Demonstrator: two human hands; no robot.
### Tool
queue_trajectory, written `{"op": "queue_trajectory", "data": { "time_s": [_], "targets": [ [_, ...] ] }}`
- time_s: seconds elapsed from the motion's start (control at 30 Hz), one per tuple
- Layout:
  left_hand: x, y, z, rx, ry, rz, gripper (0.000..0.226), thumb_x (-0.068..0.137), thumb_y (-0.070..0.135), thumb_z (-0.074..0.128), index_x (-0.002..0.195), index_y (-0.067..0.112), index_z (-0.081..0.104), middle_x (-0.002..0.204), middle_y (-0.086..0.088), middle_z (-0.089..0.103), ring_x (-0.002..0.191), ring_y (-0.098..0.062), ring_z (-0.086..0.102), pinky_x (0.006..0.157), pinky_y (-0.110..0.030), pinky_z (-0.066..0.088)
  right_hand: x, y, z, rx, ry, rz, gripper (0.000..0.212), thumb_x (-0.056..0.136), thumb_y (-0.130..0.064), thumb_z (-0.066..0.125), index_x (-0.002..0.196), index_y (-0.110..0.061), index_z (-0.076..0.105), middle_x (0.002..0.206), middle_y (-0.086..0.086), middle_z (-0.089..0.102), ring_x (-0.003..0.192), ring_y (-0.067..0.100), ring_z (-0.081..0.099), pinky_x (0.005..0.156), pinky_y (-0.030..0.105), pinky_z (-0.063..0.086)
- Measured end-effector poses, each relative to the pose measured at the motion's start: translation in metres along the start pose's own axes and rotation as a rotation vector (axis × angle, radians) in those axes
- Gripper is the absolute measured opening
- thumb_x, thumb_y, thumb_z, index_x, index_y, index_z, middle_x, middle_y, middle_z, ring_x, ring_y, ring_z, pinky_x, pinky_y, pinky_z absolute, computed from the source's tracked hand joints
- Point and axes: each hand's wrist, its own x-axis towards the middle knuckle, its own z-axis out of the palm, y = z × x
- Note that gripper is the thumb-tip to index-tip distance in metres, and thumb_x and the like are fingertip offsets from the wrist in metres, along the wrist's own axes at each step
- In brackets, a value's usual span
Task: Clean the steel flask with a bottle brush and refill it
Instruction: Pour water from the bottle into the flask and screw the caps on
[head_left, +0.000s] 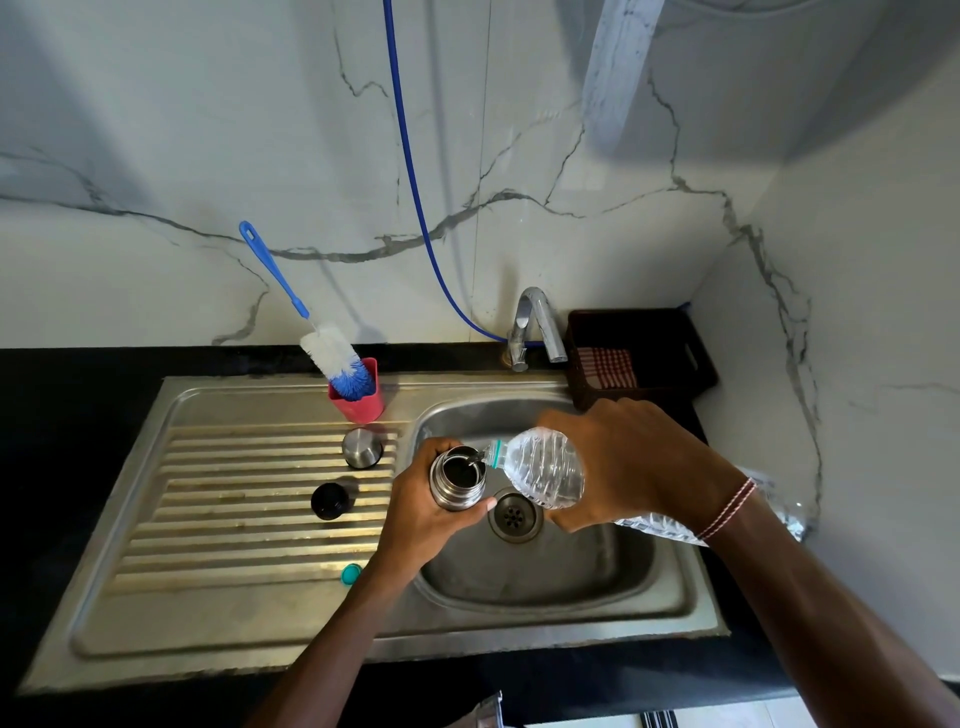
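Observation:
My left hand (423, 514) grips the steel flask (457, 478) upright over the sink basin (597, 571), its mouth uncovered. My right hand (628, 462) holds a clear plastic water bottle (545, 467) tilted left, its neck at the flask's mouth with a thin stream running in. The bottle brush (332, 353), blue handle with white and blue bristles, stands in a red cup (358, 402) at the back of the drainboard. The flask's steel cup lid (362, 448) and black stopper (330, 500) lie on the drainboard (234, 493). A teal bottle cap (351, 573) sits near my left wrist.
A chrome tap (535, 327) rises behind the basin, with a blue hose (410, 171) running down the marble wall to it. A dark basket (644, 353) holding a checked cloth stands at the back right. The drain (514, 514) lies under the flask. Black countertop surrounds the sink.

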Motion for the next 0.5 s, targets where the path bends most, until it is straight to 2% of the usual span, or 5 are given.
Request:
{"op": "queue_trajectory", "data": {
  "time_s": [0.1,0.23,0.5],
  "targets": [
    [0.0,-0.0013,0.0004,0.005,0.0,-0.001,0.067,0.064,0.016,0.098,0.116,0.022,0.057,0.102,0.016,0.069,0.095,-0.011,0.07,0.082,-0.016,0.05,0.0004,0.0002,-0.0006,0.003,-0.01,0.0,0.091,0.06,-0.078,0.072,0.138,-0.039,0.047,0.105,-0.003,0.072,0.093,0.025,0.07,0.081,0.034,0.053],
    [-0.0001,-0.0032,0.0007,0.003,-0.002,-0.013,0.068,0.065,0.019,0.098,0.118,0.024,0.057,0.102,0.011,0.07,0.093,-0.015,0.071,0.079,-0.022,0.054,0.0004,-0.0001,-0.001,0.006,-0.006,0.001,0.091,0.06,-0.078,0.071,0.139,-0.038,0.047,0.105,-0.003,0.072,0.092,0.024,0.07,0.081,0.034,0.054],
    [-0.0007,-0.0028,0.0003,0.006,-0.005,-0.009,0.065,0.065,0.018,0.098,0.116,0.023,0.057,0.101,0.011,0.07,0.091,-0.014,0.07,0.078,-0.021,0.053,-0.001,-0.0024,-0.002,0.011,0.001,-0.014,0.089,0.061,-0.077,0.073,0.138,-0.037,0.051,0.107,-0.002,0.072,0.092,0.023,0.069,0.079,0.033,0.051]
  ]
}}
